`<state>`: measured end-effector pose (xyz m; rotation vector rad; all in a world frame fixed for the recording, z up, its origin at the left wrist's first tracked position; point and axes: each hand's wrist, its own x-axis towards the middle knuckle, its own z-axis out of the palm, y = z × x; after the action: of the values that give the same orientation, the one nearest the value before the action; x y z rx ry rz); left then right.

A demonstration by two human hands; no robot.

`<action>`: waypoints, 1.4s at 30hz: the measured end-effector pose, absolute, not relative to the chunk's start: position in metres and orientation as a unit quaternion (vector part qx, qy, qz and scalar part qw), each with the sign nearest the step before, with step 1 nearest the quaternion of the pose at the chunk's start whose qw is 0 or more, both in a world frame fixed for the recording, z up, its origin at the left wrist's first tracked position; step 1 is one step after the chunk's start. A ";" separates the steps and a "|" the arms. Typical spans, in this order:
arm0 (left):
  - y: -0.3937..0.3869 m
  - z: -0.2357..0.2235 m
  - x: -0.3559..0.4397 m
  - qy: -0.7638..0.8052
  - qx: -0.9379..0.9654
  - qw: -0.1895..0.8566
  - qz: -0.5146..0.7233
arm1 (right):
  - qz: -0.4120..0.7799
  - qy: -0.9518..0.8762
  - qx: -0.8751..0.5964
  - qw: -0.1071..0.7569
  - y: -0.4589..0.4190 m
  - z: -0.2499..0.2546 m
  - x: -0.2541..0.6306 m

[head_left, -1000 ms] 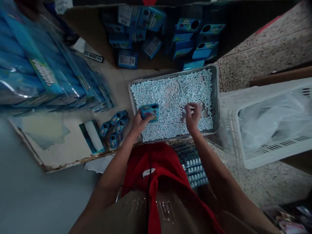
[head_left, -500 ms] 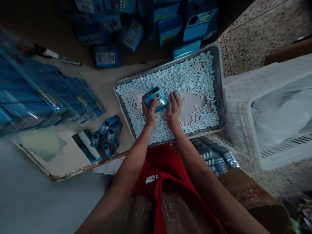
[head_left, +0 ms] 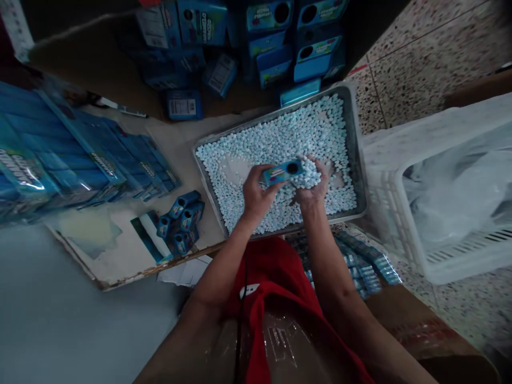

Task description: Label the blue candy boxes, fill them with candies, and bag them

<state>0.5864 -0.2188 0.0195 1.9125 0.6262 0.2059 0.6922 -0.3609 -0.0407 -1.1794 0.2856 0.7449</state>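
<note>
Wears a red garment [head_left: 274,264] with a small, dark-marked white patch [head_left: 250,289], a thin dark cord [head_left: 241,304] hanging over it, pale glinting lines [head_left: 282,341] lower down. Leaves left hand [head_left: 256,198] and right hand [head_left: 314,193] bare.

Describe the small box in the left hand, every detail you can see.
The box is blue, likely thin card, with pale lettering too blurred to read and some green print. A round dark hole sits toward one end. The left hand pinches the other end, above the tray. The holed end is right beside pale pieces cupped in the right hand; contact is unclear.
</note>
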 end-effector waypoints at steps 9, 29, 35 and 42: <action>-0.172 0.018 0.559 0.235 0.859 0.438 0.124 | 0.282 0.145 -0.356 0.879 -0.317 0.054 0.686; -0.186 0.026 0.551 0.274 0.834 0.462 0.123 | 0.234 0.054 -0.474 0.847 -0.289 0.085 0.675; -0.193 0.026 0.548 0.305 0.820 0.468 0.125 | 0.207 0.008 -0.470 0.858 -0.281 0.085 0.667; -0.194 0.026 0.545 0.336 0.819 0.449 0.124 | 0.210 -0.002 -0.498 0.841 -0.277 0.078 0.663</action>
<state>0.5453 -0.1942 0.0255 2.0262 0.8308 0.3067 0.6628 -0.2773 0.0781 -1.0530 -0.0052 0.4427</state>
